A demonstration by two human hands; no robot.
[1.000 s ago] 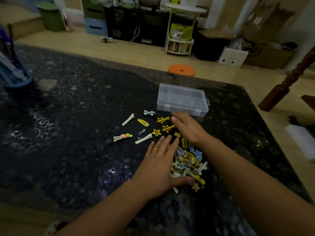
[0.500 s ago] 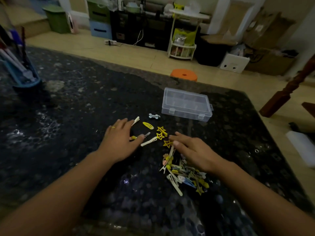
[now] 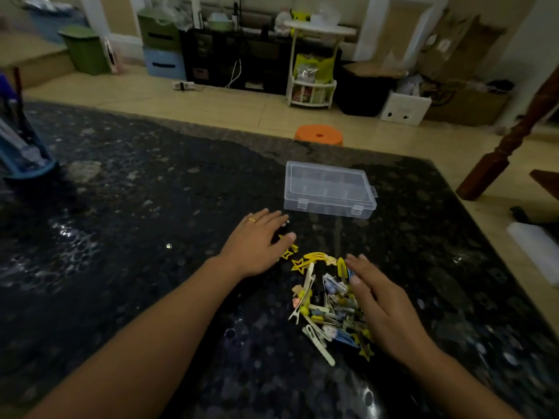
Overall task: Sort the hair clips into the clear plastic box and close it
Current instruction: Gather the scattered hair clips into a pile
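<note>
Left hand (image 3: pixel 257 241) is lying flat, fingers straight, covering yellow star clips (image 3: pixel 298 264) at the heap's 11 o'clock; right hand (image 3: pixel 382 309), fingers relaxed, is bracketing the hair clip pile (image 3: pixel 328 306) at 3 o'clock. Clear plastic box (image 3: pixel 329 190) is sitting latched at 12 o'clock. Risk: raking could be skidding clips across the slick dark table (image 3: pixel 136 237), and tangled clips may resist sorting.

A lived-in room of a home, dimly lit; a dark speckled stone table (image 3: pixel 127 225) stands on pale floor tiles (image 3: pixel 230 107); along the far wall sit a green bin (image 3: pixel 86 49), stacked green and blue drawer units (image 3: pixel 163 46), a low black shelf unit (image 3: pixel 242 62) with cables trailing to a power strip (image 3: pixel 183 85), and a small white rack (image 3: pixel 313 71) stuffed with packets; cardboard boxes (image 3: pixel 453 86) pile up in the right corner; an orange plastic stool (image 3: pixel 318 135) peeks over the table's far edge; a turned wooden post (image 3: pixel 508 146) leans in at the right.
</note>
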